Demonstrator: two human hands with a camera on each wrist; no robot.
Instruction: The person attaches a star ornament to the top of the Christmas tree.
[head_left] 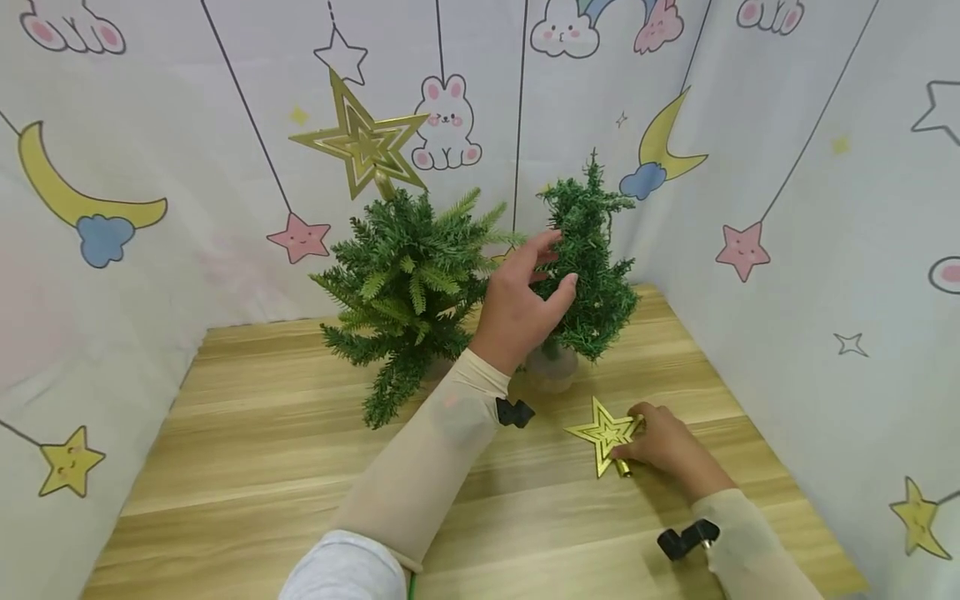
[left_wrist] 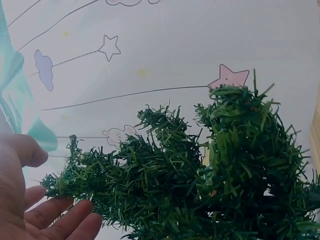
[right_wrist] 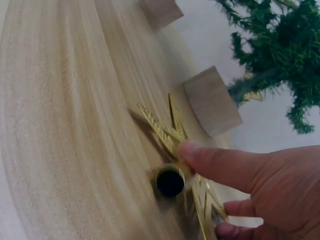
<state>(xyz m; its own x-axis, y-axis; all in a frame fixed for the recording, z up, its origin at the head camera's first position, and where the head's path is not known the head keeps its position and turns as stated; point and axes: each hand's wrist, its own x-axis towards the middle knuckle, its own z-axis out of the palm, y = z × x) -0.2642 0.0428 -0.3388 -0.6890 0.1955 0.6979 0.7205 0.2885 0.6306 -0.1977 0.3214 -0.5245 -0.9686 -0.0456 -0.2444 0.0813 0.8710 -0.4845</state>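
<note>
A small green artificial Christmas tree point(head_left: 588, 283) stands at the back right on a round base point(right_wrist: 212, 102). Beside its left side is my left hand point(head_left: 517, 308), fingers spread and lightly bent, thumb apart. In the left wrist view those fingers point(left_wrist: 65, 220) lie at the tips of a branch without closing round it. My right hand point(head_left: 663, 442) pinches a gold star tree topper point(head_left: 606, 435) by one side, low over the table in front of the small tree. The right wrist view shows the topper's hollow socket point(right_wrist: 170, 182) facing the camera.
A fuller artificial tree point(head_left: 412, 292) stands to the left, with a larger gold star point(head_left: 363, 146) on its top, tilted. Both trees are on a wood-grain table point(head_left: 247, 467). A white curtain point(head_left: 247, 150) with printed stars, moons and bunnies hangs behind and at the sides.
</note>
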